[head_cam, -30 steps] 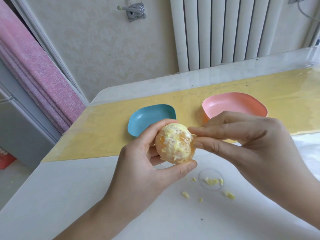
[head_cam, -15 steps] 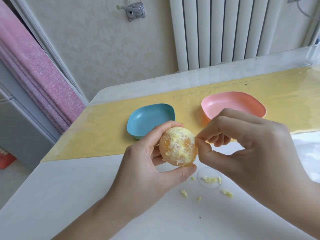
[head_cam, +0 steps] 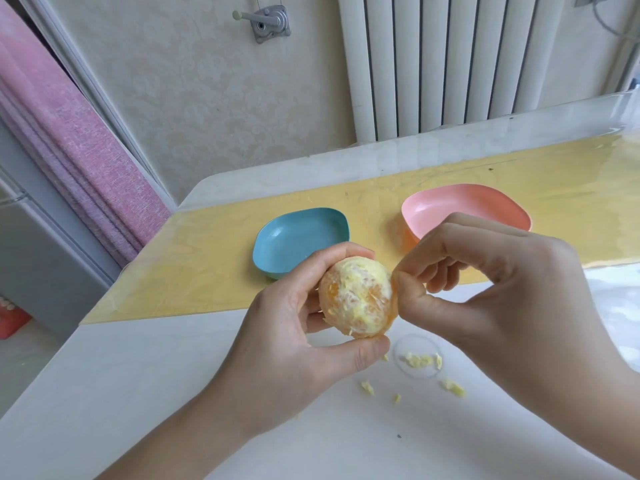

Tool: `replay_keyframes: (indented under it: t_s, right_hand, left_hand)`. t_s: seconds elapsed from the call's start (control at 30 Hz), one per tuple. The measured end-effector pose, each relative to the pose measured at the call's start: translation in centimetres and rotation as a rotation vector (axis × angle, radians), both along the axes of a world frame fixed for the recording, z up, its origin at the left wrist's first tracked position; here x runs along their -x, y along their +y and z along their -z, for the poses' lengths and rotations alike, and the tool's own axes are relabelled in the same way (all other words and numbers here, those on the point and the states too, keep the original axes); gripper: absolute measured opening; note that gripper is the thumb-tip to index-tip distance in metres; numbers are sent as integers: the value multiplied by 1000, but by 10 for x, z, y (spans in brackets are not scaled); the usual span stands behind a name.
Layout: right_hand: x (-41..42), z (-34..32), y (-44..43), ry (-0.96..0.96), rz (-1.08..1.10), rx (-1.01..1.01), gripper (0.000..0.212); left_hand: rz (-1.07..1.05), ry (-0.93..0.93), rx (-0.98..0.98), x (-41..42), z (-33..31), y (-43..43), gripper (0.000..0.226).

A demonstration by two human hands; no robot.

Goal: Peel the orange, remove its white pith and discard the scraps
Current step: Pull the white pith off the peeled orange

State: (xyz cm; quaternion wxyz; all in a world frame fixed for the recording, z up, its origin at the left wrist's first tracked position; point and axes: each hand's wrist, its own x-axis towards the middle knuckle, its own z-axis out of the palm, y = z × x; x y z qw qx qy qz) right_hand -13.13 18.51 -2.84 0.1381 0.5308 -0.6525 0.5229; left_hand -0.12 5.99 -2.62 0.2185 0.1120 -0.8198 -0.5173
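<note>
Worktop (head_cam: 104, 393): white, glossy; fills the 6 o'clock half.
Mat (head_cam: 207, 271): yellow band under a clear sheet, 9 to 3 o'clock.
Radiator (head_cam: 450, 64): white, ribbed; 1 o'clock.
Curtain (head_cam: 69, 150): pink; 10 o'clock.
Bracket (head_cam: 266, 22): metal, wall-mounted; 12 o'clock.

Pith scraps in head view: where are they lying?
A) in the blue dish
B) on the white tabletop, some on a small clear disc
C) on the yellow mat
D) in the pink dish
B: the pith scraps lie on the clear disc and the white tabletop around it, below the left hand gripping the orange. The blue dish shows none.
</note>
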Motion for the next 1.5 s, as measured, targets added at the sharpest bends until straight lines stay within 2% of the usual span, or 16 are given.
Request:
replay_keyframes:
  t_s: [0.3, 0.43, 0.57, 0.83, 0.93, 1.17, 1.37, 1.5]
  right_hand:
    - [1, -2, 0, -50, -17, -8, 13]
    - [5, -2, 1, -150, -49, -9, 11]
    - [6, -3, 0, -189, -61, -21, 9]
    - [16, 0, -2, -259, -52, -25, 18]
    - [21, 3, -4, -202, -42, -88, 10]
    - [25, 4, -3, 43, 40, -209, 16]
    - [22, 1, 0, -3, 3, -218, 19]
    - [20, 0, 1, 66, -67, -269, 23]
  left_hand:
    - [81, 4, -46, -2, 0, -4, 57]
    - [130, -12, -50, -2, -2, -4, 59]
    - [188, -22, -128, -1, -3, -6, 58]
    - [283, -13, -260, -3, -4, -11, 67]
    - [286, -4, -317, -2, -3, -14, 72]
    - [158, 38, -408, 3, 1, -30, 65]
    - [99, 75, -426, 3, 2, -40, 65]
    - [67, 92, -425, 4, 2, -38, 67]
